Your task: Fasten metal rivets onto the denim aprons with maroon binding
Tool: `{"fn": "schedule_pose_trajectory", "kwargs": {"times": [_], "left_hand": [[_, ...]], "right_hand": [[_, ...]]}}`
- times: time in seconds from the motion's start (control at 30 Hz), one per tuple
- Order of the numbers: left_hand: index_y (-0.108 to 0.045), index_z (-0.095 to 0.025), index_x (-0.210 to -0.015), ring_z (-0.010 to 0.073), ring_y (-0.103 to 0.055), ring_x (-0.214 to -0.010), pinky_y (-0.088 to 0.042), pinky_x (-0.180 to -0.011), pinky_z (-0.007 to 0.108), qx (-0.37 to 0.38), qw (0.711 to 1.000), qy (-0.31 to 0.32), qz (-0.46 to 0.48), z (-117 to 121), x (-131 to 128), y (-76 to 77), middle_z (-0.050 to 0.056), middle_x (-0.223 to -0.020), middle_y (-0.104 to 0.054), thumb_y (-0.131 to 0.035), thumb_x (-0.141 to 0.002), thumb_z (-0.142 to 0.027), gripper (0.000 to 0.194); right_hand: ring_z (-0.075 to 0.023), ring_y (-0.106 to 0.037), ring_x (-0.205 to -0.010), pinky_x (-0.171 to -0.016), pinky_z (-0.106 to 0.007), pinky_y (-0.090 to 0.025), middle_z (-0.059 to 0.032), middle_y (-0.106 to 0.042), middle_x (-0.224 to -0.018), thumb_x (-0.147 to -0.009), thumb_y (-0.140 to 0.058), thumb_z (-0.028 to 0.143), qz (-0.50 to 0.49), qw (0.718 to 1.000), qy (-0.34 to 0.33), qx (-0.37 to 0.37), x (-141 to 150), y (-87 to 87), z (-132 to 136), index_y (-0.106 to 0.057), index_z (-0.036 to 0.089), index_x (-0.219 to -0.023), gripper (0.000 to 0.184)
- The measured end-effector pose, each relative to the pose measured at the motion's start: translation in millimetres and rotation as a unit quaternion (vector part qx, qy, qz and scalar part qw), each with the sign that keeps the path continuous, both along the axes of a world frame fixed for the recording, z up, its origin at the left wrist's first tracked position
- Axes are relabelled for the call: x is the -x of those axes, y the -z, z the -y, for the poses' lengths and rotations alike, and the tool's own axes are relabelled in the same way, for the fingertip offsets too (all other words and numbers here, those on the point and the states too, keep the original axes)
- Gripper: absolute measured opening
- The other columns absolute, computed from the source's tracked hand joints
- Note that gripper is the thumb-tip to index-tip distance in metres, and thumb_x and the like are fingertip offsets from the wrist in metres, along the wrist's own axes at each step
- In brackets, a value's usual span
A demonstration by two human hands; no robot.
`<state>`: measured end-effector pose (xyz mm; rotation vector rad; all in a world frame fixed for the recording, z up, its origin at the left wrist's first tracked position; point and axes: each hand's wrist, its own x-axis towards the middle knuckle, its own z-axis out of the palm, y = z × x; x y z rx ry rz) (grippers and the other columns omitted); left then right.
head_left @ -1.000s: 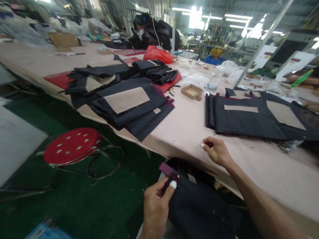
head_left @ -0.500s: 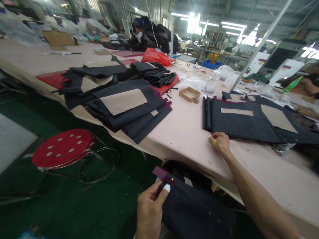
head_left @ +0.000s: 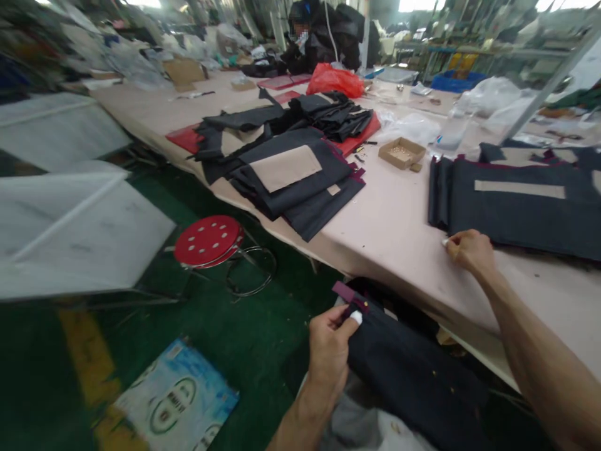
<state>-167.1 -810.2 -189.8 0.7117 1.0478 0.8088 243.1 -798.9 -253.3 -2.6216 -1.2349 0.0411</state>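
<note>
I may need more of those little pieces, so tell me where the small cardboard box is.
In the head view, the small open box sits right of centre on the table, between the two dark cloth piles.

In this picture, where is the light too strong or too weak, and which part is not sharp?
Head view: the windows at the top are washed out; the green floor is dim, and the dark cloth in the left hand shows little detail; the top left corner is smeared.
</note>
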Motion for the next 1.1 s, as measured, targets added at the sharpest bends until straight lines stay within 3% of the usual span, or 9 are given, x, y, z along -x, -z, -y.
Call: {"fn": "schedule_pose_trajectory", "kwargs": {"times": [0.1, 0.17, 0.3, 0.43, 0.53, 0.73, 0.9, 1.1], "left_hand": [[-0.080, -0.010, -0.089, 0.0145, -0.062, -0.066, -0.046, -0.062, 0.023, 0.008, 1.000, -0.017, 0.012, 4.7, 2.1, -0.9, 0.009, -0.079, -0.074, -0.084, -0.063, -0.024, 0.030], [-0.080, -0.009, -0.086, 0.0134, -0.060, -0.064, -0.045, -0.061, 0.022, 0.005, 1.000, -0.023, 0.014, 7.1, 3.7, -0.8, 0.008, -0.076, -0.073, -0.083, -0.063, -0.024, 0.028], [-0.080, -0.009, -0.085, 0.0123, -0.059, -0.063, -0.043, -0.060, 0.021, 0.009, 0.999, -0.020, 0.024, 10.3, 4.4, -1.1, 0.007, -0.074, -0.072, -0.083, -0.065, -0.024, 0.026], [-0.080, -0.009, -0.087, 0.0119, -0.058, -0.063, -0.042, -0.059, 0.021, 0.005, 1.000, -0.004, 0.018, 11.1, 1.6, -2.4, 0.007, -0.075, -0.071, -0.082, -0.068, -0.026, 0.026], [-0.080, -0.010, -0.091, 0.0123, -0.058, -0.065, -0.043, -0.060, 0.021, -0.022, 1.000, 0.007, 0.010, 11.6, -0.5, -4.5, 0.007, -0.077, -0.072, -0.081, -0.070, -0.025, 0.026], [-0.081, -0.010, -0.097, 0.0139, -0.061, -0.068, -0.045, -0.062, 0.022, -0.023, 1.000, 0.006, 0.019, 15.9, 1.6, -7.2, 0.007, -0.079, -0.073, -0.083, -0.067, -0.022, 0.033], [-0.081, -0.011, -0.098, 0.0143, -0.061, -0.068, -0.045, -0.062, 0.022, -0.028, 0.999, 0.010, 0.021, 17.6, 3.4, -5.4, 0.007, -0.080, -0.073, -0.082, -0.069, -0.025, 0.032], [-0.080, -0.010, -0.088, 0.0139, -0.058, -0.066, -0.044, -0.060, 0.022, -0.068, 0.997, 0.025, -0.011, 16.2, 3.9, -1.2, 0.007, -0.078, -0.072, -0.079, -0.072, -0.027, 0.023]], "right_hand": [[-0.0381, -0.071, -0.077, -0.066, -0.041, -0.047, -0.0248, -0.073, -0.080, -0.085, -0.056, 0.036, 0.040, 0.995, -0.059, 0.068, 0.7, 0.0, 2.4, -0.078, 0.011, -0.084, 0.034], [-0.0354, -0.069, -0.076, -0.065, -0.039, -0.045, -0.0234, -0.072, -0.080, -0.088, -0.053, 0.034, 0.045, 0.992, -0.094, 0.070, 16.1, -8.2, 6.8, -0.074, 0.010, -0.084, 0.032], [-0.0221, -0.062, -0.067, -0.064, -0.032, -0.044, -0.0090, -0.067, -0.076, -0.090, -0.055, 0.033, -0.055, 0.976, -0.200, -0.061, 94.6, -42.9, 30.7, -0.065, 0.017, -0.090, 0.019], [-0.0183, -0.057, -0.070, -0.066, -0.030, -0.046, -0.0055, -0.062, -0.086, -0.096, -0.051, 0.026, -0.207, 0.877, -0.403, -0.162, 193.2, -73.0, 58.4, -0.057, 0.020, -0.100, 0.009], [-0.0198, -0.055, -0.076, -0.069, -0.032, -0.045, -0.0064, -0.059, -0.089, -0.096, -0.049, 0.020, -0.211, 0.841, -0.462, -0.187, 235.1, -75.3, 63.4, -0.054, 0.021, -0.101, 0.007], [-0.0194, -0.053, -0.076, -0.070, -0.033, -0.044, -0.0059, -0.055, -0.090, -0.098, -0.048, 0.020, -0.230, 0.856, -0.414, -0.207, 240.6, -65.0, 53.6, -0.053, 0.019, -0.100, 0.006], [-0.0181, -0.053, -0.075, -0.068, -0.031, -0.043, -0.0041, -0.055, -0.088, -0.098, -0.050, 0.020, -0.295, 0.842, -0.396, -0.215, 238.4, -72.5, 61.7, -0.054, 0.020, -0.098, 0.004], [-0.0183, -0.051, -0.074, -0.068, -0.032, -0.040, -0.0040, -0.054, -0.087, -0.097, -0.050, 0.018, -0.296, 0.825, -0.429, -0.220, 241.6, -74.6, 68.0, -0.053, 0.021, -0.097, 0.004]]}}
